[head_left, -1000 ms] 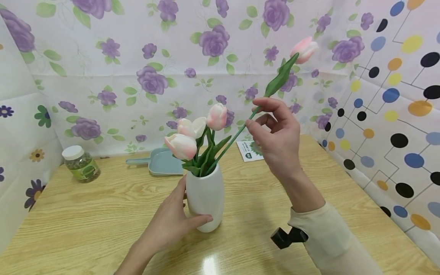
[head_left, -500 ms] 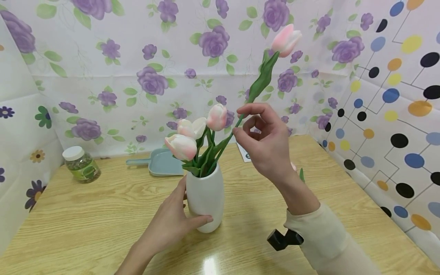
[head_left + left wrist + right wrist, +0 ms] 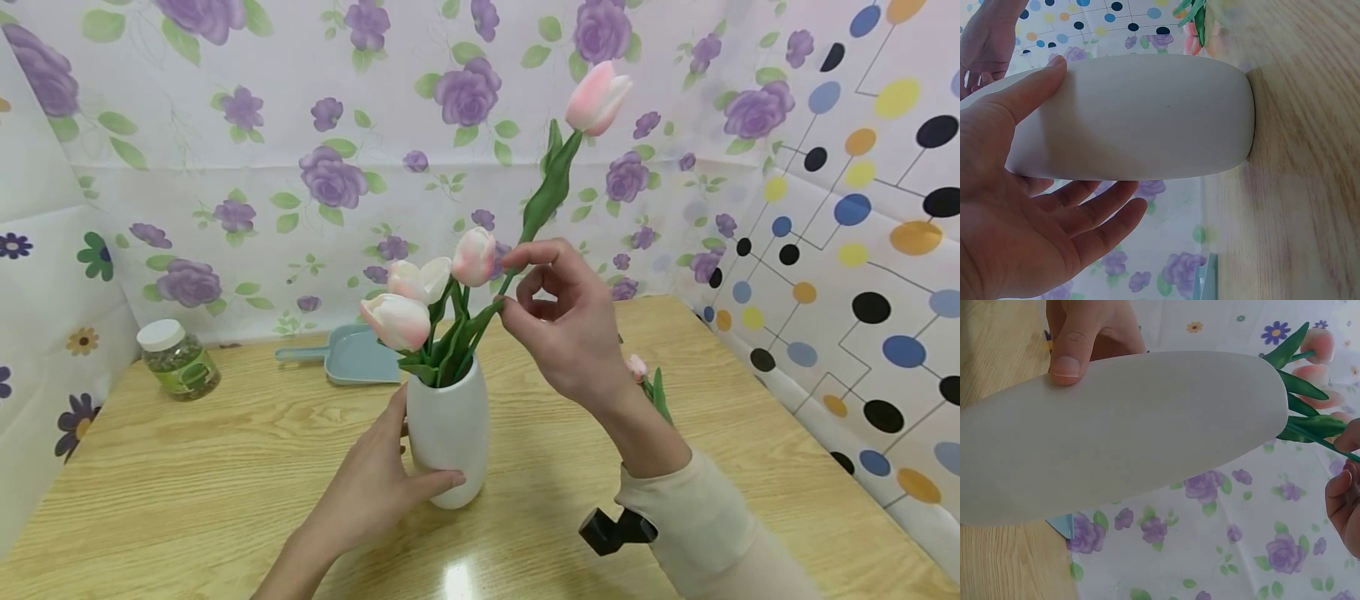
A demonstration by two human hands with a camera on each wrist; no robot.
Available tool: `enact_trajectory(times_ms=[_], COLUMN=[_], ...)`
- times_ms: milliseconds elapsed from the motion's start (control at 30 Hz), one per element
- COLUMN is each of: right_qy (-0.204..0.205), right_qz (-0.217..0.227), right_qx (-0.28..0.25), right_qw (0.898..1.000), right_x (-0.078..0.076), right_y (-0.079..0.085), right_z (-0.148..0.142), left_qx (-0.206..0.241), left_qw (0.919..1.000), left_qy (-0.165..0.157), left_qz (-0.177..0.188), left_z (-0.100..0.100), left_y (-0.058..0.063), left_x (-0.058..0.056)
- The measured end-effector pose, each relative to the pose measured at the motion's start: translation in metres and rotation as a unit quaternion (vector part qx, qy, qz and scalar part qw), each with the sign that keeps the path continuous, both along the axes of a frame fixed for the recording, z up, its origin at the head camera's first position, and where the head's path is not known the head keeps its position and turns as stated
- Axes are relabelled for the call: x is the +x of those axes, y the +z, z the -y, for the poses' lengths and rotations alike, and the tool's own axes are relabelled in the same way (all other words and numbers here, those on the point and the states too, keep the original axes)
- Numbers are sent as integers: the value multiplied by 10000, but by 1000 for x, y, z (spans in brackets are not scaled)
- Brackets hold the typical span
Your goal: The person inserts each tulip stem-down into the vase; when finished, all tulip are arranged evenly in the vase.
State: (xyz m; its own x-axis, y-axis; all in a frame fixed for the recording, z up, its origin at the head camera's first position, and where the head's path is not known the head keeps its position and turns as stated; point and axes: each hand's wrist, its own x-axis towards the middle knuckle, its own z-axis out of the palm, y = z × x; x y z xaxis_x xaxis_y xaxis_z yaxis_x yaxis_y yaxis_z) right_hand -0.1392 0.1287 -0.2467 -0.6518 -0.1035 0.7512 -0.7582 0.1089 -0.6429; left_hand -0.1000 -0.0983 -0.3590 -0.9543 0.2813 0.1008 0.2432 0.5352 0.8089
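My left hand [image 3: 375, 483] grips a white vase [image 3: 450, 433] that stands upright on the table. In the left wrist view the thumb lies on one side of the vase [image 3: 1147, 119], the fingers on the other. Several pale pink tulips [image 3: 397, 321] with green leaves lean out of its mouth to the left. With thumb and index finger my right hand [image 3: 566, 325] pinches the stem of another pink tulip [image 3: 598, 98], which slants up to the right. Its lower stem runs down into the vase mouth; the stem end is hidden inside.
On the wooden table [image 3: 225, 467], a jar with a white lid [image 3: 177, 358] stands at the back left. A blue-grey dustpan [image 3: 363, 357] lies behind the vase. Another pink flower [image 3: 637, 367] lies right, partly behind my right arm. Patterned cloths [image 3: 262, 192] surround the table.
My right hand has moved left and down with the tulip, whose stem goes deeper into the vase and stands steeper. The left hand and vase have stayed still. The flower lying at right has come into sight.
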Motion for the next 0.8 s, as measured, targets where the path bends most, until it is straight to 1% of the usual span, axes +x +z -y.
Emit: enact_trajectory(times_ms=[267,467,800], right_qy=[100,124,168], right_qz=[-179,-100,-30], right_qx=[261,282,328], right_qw=[9995,9995,9993], right_x=[2,5,5], right_y=[-3,-6,-13], right_z=[2,4,6], left_qx=[-30,-26,-59], left_qw=[10000,10000,9998], left_qy=[57,71,134], left_qz=[37,52,103], left_z=[-1,-1,-1], left_y=[0,0,-1], left_x=[-1,-1,0])
